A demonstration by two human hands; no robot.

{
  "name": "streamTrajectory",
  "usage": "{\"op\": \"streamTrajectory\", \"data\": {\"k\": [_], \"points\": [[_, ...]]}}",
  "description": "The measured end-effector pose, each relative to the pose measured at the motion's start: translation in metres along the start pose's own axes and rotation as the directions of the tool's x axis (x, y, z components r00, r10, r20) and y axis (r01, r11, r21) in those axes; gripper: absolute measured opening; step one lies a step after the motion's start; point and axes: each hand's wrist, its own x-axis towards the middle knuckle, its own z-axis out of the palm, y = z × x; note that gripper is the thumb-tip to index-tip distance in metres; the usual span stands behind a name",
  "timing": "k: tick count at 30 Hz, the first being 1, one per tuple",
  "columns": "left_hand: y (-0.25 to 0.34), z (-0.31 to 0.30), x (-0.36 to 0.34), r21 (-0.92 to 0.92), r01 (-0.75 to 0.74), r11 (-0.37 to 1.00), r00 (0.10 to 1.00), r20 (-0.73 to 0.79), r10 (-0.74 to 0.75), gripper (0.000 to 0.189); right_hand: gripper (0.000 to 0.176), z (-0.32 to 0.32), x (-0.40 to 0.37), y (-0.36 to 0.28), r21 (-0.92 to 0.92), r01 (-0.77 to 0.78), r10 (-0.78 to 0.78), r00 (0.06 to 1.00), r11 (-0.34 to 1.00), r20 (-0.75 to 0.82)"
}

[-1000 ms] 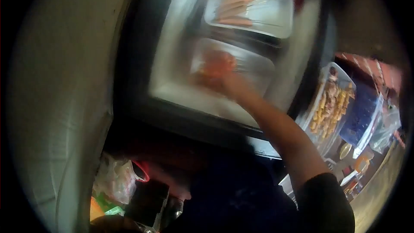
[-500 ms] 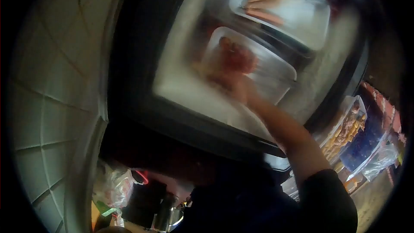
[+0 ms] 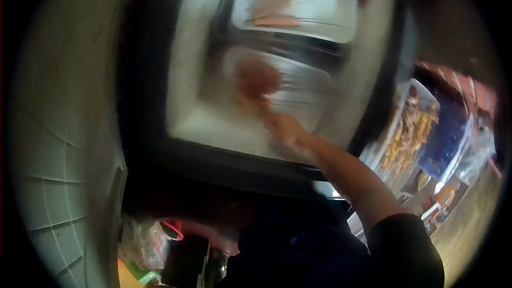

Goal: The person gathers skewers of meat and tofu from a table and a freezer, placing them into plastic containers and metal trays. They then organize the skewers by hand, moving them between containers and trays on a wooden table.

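Observation:
My right hand [image 3: 286, 129] reaches into a pale-lined black case, just below the nearer white tray [image 3: 314, 82]. Its fingers are smeared by motion and point up and left, close to a lump of red food [image 3: 258, 77] at that tray's left end. Whether they grip anything does not show. A blurred yellowish patch lies between the fingers and the food. Farther up is a second white tray [image 3: 330, 16] under clear film, with orange-pink strips [image 3: 277, 20] and a yellow piece in it. My left hand is out of the picture.
The black case [image 3: 224, 162] has a raised rim around the trays. To the right, a container of yellow and brownish food pieces [image 3: 410, 133] stands beside a blue item [image 3: 453, 133] and clear plastic. A tiled wall [image 3: 53, 197] runs along the left. Clear bags [image 3: 149, 242] lie lower left.
The whole view has shifted, so the trays appear farther left. My right hand has drawn back a little from the red food, toward the lower right.

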Motion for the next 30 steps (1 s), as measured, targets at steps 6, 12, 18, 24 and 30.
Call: {"op": "streamTrajectory", "data": {"k": [6,12,18,24,30], "points": [[0.007,0.036,0.009,-0.081,-0.038,0.996,0.997,-0.071,0.032,0.044,0.019,-0.057,-0.094,-0.071,0.613,0.206,0.075,0.913,0.763,-0.401],[0.024,0.047,0.032,-0.129,-0.104,0.986,0.975,-0.209,0.076,0.044,0.032,-0.098,-0.187,-0.054,0.414,0.463,0.125,0.535,0.784,-0.836],[0.056,0.028,0.077,-0.153,-0.124,0.980,0.925,-0.374,0.058,0.045,0.032,-0.131,-0.218,0.035,0.137,0.106,0.088,0.373,0.985,-0.924],[0.108,0.013,0.127,-0.316,-0.062,0.947,0.863,-0.493,-0.109,0.046,0.020,-0.123,-0.217,0.062,0.175,0.271,0.033,0.458,0.947,-0.888],[0.171,0.054,0.159,-0.614,-0.112,0.781,0.837,-0.482,-0.259,0.056,0.022,-0.126,-0.212,0.053,0.163,-0.083,0.182,0.531,0.983,-0.828]]}}
